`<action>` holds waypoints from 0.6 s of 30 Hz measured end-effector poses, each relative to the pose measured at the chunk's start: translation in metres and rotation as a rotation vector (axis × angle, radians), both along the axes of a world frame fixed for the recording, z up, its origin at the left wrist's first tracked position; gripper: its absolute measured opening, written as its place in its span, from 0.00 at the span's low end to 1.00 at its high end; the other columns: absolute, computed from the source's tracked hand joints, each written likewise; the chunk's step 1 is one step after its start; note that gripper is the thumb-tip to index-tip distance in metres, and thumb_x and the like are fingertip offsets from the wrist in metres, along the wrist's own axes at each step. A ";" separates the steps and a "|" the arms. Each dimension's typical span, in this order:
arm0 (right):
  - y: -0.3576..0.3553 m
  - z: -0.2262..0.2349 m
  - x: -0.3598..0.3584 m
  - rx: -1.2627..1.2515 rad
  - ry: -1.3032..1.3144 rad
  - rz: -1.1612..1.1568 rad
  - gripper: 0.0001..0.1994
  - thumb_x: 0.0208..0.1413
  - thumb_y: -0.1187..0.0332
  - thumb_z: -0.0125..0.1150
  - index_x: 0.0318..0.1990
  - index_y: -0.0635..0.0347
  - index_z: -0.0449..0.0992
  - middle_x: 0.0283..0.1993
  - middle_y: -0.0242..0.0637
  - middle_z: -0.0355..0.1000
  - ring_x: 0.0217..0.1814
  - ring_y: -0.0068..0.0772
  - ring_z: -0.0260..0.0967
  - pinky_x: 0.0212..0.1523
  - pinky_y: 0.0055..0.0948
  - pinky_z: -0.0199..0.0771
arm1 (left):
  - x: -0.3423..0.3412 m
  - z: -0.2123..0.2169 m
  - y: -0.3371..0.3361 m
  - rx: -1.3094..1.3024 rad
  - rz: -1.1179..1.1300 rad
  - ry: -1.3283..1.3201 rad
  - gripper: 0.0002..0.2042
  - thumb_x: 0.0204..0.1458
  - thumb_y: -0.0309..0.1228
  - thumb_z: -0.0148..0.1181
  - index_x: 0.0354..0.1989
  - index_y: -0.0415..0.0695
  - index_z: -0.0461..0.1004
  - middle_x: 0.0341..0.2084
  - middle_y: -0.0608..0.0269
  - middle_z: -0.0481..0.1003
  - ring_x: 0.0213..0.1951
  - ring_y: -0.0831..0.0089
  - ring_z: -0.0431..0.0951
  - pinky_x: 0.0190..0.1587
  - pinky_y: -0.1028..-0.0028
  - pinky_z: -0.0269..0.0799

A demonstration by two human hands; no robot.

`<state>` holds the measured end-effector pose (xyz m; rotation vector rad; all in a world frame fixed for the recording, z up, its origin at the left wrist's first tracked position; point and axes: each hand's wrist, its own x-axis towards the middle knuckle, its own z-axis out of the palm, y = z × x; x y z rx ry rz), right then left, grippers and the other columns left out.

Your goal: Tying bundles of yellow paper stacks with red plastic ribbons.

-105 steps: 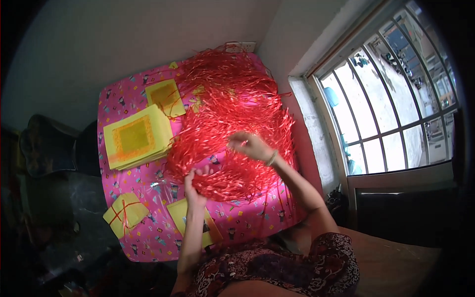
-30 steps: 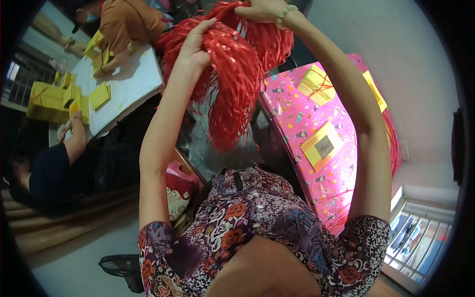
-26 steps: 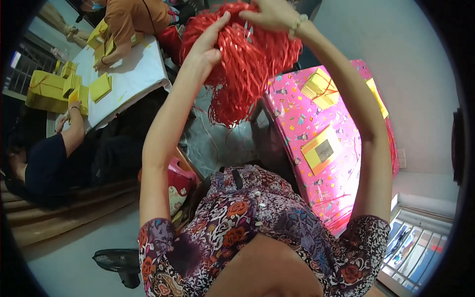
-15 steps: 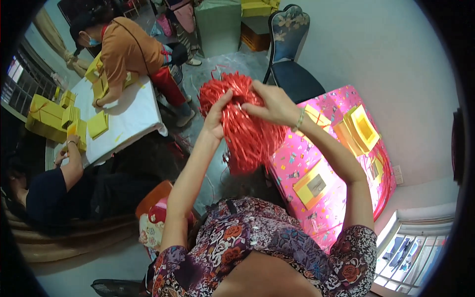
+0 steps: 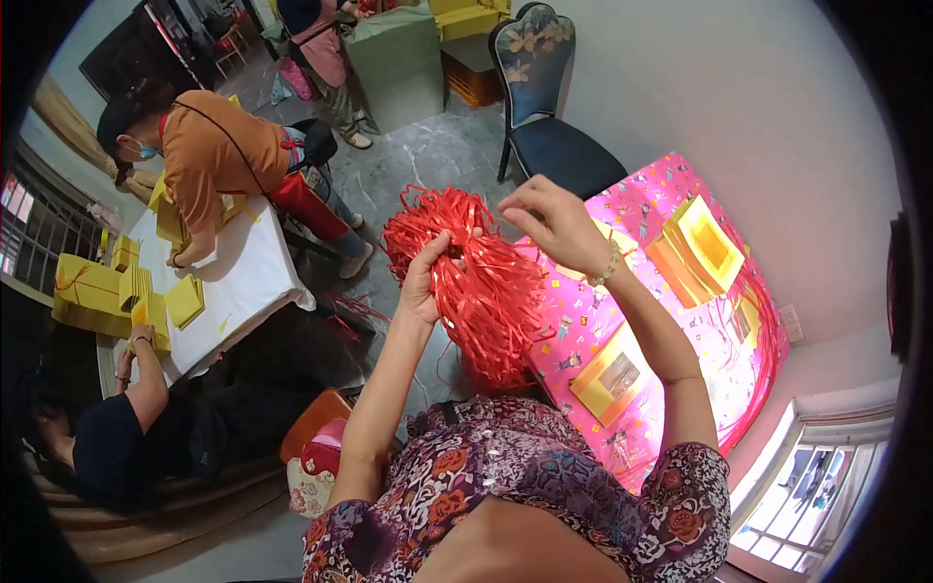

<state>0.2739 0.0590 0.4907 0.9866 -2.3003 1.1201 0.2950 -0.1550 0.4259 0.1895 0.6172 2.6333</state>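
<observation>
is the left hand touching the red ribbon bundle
Touching. The head view shows the left hand with its fingers closed around the top of the red ribbon bundle, strands spilling out above and below the grip.

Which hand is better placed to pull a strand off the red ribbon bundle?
Right, probably. The left hand grips the red ribbon bundle from its side, carrying it. The right hand sits at the top with fingertips on the strands, freer to pluck.

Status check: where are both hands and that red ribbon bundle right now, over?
Left hand gripping the red ribbon bundle, held up off the pink table. Right hand pinching strands at the bundle's top. Nothing blocking; co-workers apart at the white table.
</observation>
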 end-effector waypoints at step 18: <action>-0.009 -0.010 -0.004 -0.154 -0.243 0.095 0.10 0.53 0.67 0.60 0.34 0.65 0.69 0.25 0.34 0.71 0.26 0.17 0.68 0.28 0.20 0.68 | 0.011 0.006 0.021 -0.262 0.095 -0.073 0.15 0.51 0.34 0.60 0.45 0.43 0.70 0.38 0.61 0.75 0.35 0.73 0.77 0.38 0.73 0.77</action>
